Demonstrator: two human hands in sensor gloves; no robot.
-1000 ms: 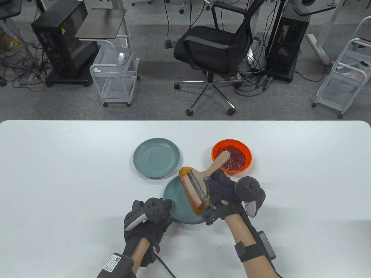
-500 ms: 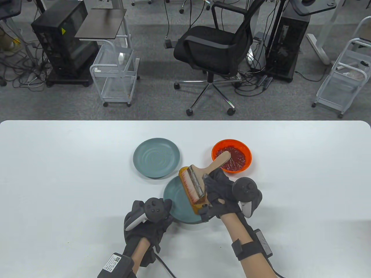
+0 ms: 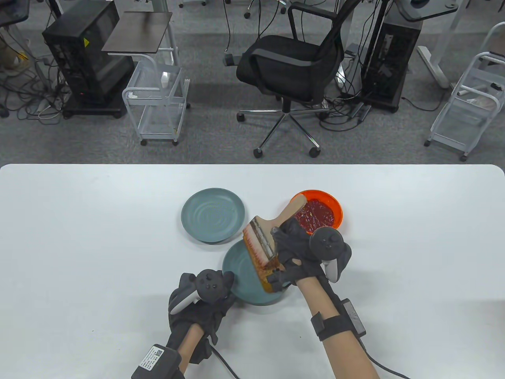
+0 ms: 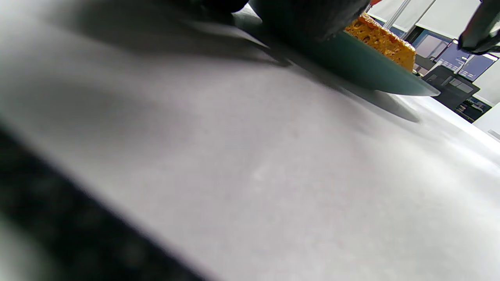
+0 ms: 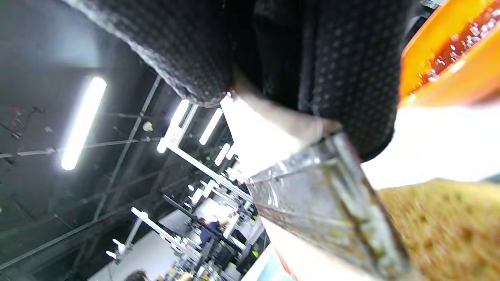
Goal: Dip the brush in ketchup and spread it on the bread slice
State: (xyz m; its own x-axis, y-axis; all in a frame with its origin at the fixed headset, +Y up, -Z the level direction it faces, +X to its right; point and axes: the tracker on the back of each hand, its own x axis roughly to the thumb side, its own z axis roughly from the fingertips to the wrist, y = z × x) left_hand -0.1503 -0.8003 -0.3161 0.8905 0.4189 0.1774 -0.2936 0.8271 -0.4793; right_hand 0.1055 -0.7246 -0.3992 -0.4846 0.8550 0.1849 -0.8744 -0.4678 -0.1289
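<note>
Left hand (image 3: 201,302), low centre-left of the table view: rests on the white worktop (image 3: 79,237) against the near-left rim of the nearer teal plate (image 3: 240,272). How its fingers lie cannot be told; the left wrist view shows only a dark glove mass at the plate's edge.

Right hand (image 3: 300,258), just right of centre: fingers closed round the wooden handle of the wide brush (image 3: 270,233), gripping it close to the metal ferrule. The brush is tilted, red-stained bristles pointing down and left, lying across the bread slice (image 3: 272,276).

Bread slice: on the right part of the nearer teal plate, largely covered by brush and hand; its crust shows at both ends of the bristles. The left wrist view shows a porous golden edge (image 4: 381,41) above the plate rim.

Ketchup bowl (image 3: 329,203): orange, holding red sauce, just beyond the right hand; the brush handle's end overlaps its left rim.

Second teal plate (image 3: 213,214): further back, left of the bowl, nothing on it
</note>
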